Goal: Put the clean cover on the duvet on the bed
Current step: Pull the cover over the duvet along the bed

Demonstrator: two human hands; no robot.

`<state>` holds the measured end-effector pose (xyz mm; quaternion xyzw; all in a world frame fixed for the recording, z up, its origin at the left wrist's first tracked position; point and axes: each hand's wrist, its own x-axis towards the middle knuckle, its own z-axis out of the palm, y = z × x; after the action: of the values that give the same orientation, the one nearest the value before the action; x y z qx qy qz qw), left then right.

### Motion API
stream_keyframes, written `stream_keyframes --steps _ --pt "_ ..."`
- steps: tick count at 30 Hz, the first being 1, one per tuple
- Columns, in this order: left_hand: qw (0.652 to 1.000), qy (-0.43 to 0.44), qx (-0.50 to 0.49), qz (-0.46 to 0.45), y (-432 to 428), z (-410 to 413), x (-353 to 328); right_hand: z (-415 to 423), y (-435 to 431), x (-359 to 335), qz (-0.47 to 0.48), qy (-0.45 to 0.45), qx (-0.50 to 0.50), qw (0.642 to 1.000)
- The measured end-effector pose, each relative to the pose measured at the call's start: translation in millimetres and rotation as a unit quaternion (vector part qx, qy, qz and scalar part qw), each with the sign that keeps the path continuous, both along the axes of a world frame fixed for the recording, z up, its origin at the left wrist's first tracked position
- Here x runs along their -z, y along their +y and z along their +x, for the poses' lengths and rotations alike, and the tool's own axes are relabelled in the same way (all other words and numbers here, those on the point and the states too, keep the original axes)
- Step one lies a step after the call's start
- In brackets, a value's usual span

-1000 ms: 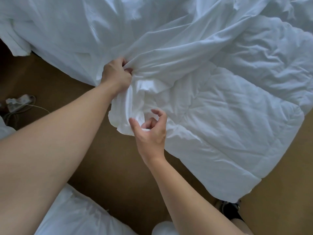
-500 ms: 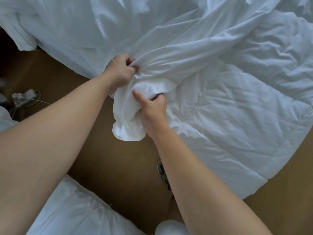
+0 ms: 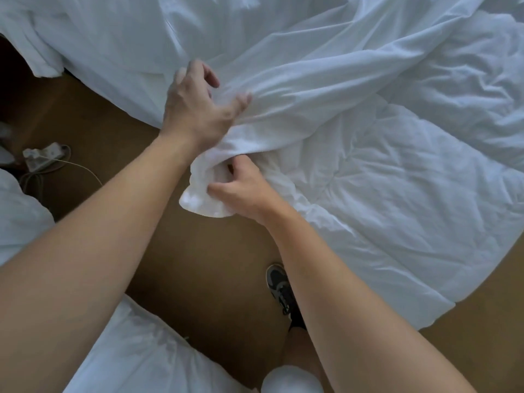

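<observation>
Brown floor (image 3: 198, 265) near: quilted duvet (image 3: 411, 199) right, clean cover (image 3: 312, 75) draped across its far left; your right hand (image 3: 243, 191) clamps the cover's bunched corner, left hand (image 3: 195, 109) splayed on the fold; likely corner-fitting, next needing a firm left grip.

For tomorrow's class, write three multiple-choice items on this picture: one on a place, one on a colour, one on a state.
1. Where is the dark shoe? A on the duvet; B on the floor; C on a pillow.
2. What colour is the floor? A brown; B green; C red.
3. What is the right hand doing? A hanging idle; B lying flat; C gripping the bunched white corner.
Key: B, the shoe stands on the floor; A, it is brown all over; C, the hand curls round the fabric.
</observation>
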<state>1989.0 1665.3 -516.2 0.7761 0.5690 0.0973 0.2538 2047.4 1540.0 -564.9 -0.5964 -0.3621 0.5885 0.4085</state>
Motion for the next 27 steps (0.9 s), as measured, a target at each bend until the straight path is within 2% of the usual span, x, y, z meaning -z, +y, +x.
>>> stream_keyframes --steps 3,5,7,9,11,12,14,16,18,22,24,27 --pt "0.995 0.091 -0.009 -0.024 -32.4 -30.8 -20.8 14.2 0.2 0.3 -0.006 -0.009 0.028 1.0" --pt "0.983 0.109 -0.083 -0.119 -58.8 -52.2 -21.9 21.9 5.5 -1.9 0.014 -0.019 0.05 0.998" --pt "0.94 0.011 -0.19 -0.282 -84.5 -62.5 -16.5 28.0 12.5 -3.2 0.021 -0.045 0.043 0.998" --pt "0.868 -0.136 -0.256 -0.402 -100.9 -61.6 -6.7 31.6 16.6 -4.8 0.022 -0.073 0.026 0.997" --pt "0.817 -0.26 -0.297 -0.42 -106.3 -56.8 8.1 34.1 18.6 -5.5 0.027 -0.073 0.019 0.997" --pt "0.812 -0.289 -0.319 -0.395 -106.4 -54.5 13.8 35.3 19.5 -5.8 0.027 -0.061 0.025 0.997" --pt "0.844 -0.27 -0.335 -0.321 -103.4 -54.2 20.3 38.7 22.1 -5.5 0.03 -0.055 0.052 0.997" --pt "0.895 -0.206 -0.302 -0.256 -100.9 -63.6 22.1 41.1 25.3 -7.6 0.036 -0.082 0.068 0.994" --pt "0.93 -0.147 -0.277 -0.193 -100.0 -78.9 21.9 41.3 29.9 -9.9 0.037 -0.109 0.074 0.991" --pt "0.946 -0.099 -0.286 -0.114 -102.0 -104.6 16.0 40.3 44.4 -21.7 -0.01 -0.146 0.195 0.97" --pt "0.945 -0.118 -0.27 -0.141 -101.4 -115.2 11.9 39.3 52.4 -30.9 -0.051 -0.131 0.222 0.965" --pt "0.928 -0.167 -0.213 -0.257 -100.9 -130.7 2.2 35.6 59.7 -38.7 -0.067 -0.027 0.241 0.968"
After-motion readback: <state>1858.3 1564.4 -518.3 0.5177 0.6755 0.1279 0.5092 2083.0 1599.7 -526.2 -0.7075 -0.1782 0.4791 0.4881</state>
